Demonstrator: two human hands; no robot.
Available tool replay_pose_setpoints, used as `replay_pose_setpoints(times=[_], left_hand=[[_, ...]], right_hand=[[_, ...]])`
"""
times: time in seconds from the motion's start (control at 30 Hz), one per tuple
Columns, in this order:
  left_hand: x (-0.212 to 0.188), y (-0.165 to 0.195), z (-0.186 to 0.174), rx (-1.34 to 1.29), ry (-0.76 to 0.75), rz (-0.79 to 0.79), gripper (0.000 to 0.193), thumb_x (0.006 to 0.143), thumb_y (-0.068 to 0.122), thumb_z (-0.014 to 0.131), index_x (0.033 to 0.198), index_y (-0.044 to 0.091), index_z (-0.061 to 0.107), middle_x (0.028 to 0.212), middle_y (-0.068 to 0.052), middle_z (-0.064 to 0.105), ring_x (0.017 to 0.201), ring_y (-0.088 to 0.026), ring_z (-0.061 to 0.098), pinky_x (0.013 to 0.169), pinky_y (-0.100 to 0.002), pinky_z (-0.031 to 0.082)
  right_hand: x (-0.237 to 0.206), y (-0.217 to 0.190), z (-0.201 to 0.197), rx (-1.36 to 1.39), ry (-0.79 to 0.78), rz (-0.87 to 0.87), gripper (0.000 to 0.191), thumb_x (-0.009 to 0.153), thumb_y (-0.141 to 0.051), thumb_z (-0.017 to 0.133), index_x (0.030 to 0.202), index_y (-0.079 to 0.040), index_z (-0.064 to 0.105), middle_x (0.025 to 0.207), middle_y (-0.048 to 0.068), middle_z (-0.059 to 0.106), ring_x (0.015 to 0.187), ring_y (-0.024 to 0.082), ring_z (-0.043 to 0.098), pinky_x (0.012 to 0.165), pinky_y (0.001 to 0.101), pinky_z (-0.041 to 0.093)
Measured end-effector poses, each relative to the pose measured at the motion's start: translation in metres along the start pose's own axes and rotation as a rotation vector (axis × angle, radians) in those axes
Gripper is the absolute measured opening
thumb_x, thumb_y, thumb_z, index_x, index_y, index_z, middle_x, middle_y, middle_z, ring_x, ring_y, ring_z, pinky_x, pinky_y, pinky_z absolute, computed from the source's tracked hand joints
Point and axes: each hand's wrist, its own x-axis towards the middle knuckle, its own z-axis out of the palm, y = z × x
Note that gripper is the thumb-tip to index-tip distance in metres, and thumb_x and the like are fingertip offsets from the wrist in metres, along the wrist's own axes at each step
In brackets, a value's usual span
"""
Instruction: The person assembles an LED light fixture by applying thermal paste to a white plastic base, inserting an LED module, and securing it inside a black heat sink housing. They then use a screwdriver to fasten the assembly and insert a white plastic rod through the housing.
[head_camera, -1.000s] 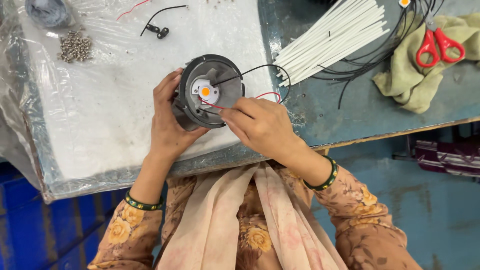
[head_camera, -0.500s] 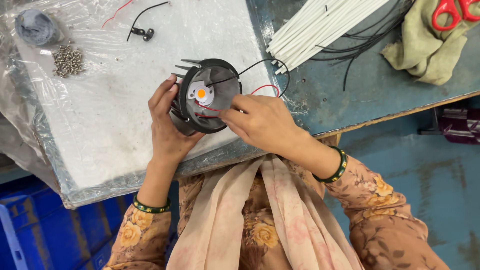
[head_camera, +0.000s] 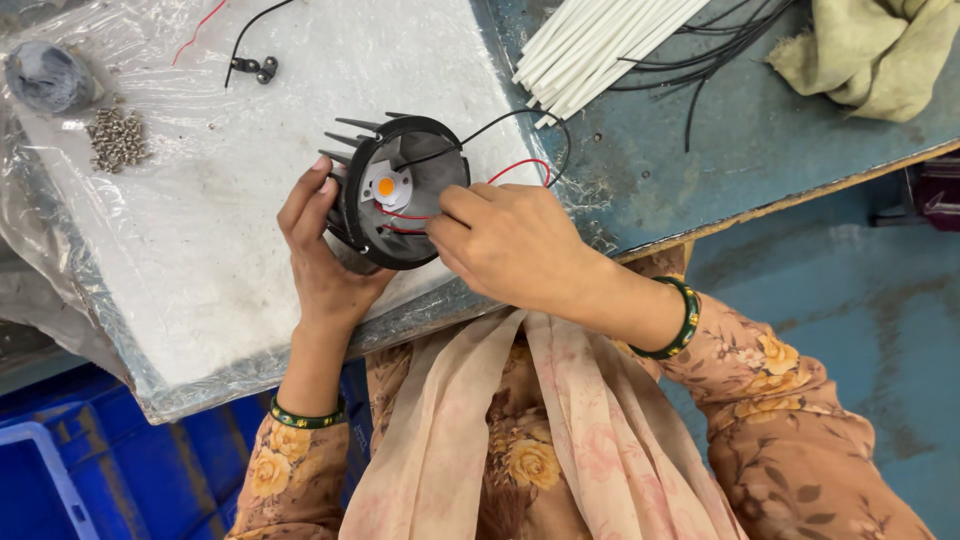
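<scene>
Lamp housing (head_camera: 400, 195), black, finned, round: held tilted just above the plastic-covered bench (head_camera: 200, 250). Your left hand (head_camera: 325, 260) cups its finned back, grip clamped on the rim. Your right hand (head_camera: 510, 240) pinches together at the red wire (head_camera: 520, 168) near the orange chip (head_camera: 386, 187), though the fingertips are partly hidden. The body is probably metal, stiff, with some weight; hold by rim and fins. The wires and chip look fragile.
</scene>
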Motion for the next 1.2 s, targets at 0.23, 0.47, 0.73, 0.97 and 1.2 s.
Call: replay_pose_setpoints(times=[0.23,0.47,0.73,0.97,1.2], left_hand=[[-0.002,0.0,0.001,0.02,-0.002,0.004,0.097,0.079,0.02,0.101,0.15,0.011,0.034,0.155,-0.015,0.04,0.148,-0.033,0.045,0.12,-0.041,0.047],[-0.003,-0.003,0.003,0.018,0.006,0.016,0.098,0.079,0.021,0.101,0.15,0.011,0.034,0.155,-0.015,0.04,0.148,-0.033,0.045,0.119,-0.041,0.048],[0.002,0.0,0.002,0.027,0.0,0.016,0.098,0.079,0.025,0.101,0.15,0.01,0.035,0.155,-0.016,0.04,0.147,-0.033,0.046,0.116,-0.043,0.05],[0.013,0.028,-0.004,-0.247,-0.112,-0.15,0.089,0.077,0.007,0.092,0.15,0.008,0.039,0.156,-0.021,0.027,0.148,-0.031,0.045,0.12,-0.039,0.053],[0.012,0.014,0.006,-1.04,-0.076,-0.612,0.047,0.089,-0.007,0.077,0.132,-0.004,0.058,0.142,-0.015,0.058,0.134,-0.028,0.061,0.115,-0.04,0.055]], right_hand=[[0.001,0.0,-0.003,0.034,0.048,-0.007,0.009,0.089,-0.017,0.074,0.087,-0.011,0.067,0.084,0.004,0.055,0.072,0.022,0.063,0.056,0.0384,0.048],[0.006,0.001,0.002,0.045,0.058,-0.013,0.013,0.089,-0.017,0.074,0.084,-0.011,0.065,0.084,0.004,0.055,0.072,0.022,0.063,0.056,0.039,0.048],[0.004,0.0,0.022,0.013,0.059,-0.021,0.009,0.083,-0.014,0.073,0.082,-0.01,0.065,0.086,0.004,0.059,0.075,0.021,0.064,0.059,0.0371,0.051],[0.005,0.013,0.032,0.215,0.024,0.123,0.022,0.069,-0.005,0.074,0.09,-0.01,0.075,0.09,0.008,0.066,0.077,0.029,0.067,0.064,0.0415,0.055],[-0.018,0.043,0.026,0.534,0.051,0.404,0.026,0.076,0.006,0.069,0.101,0.0,0.075,0.102,0.017,0.067,0.087,0.033,0.068,0.075,0.037,0.054]])
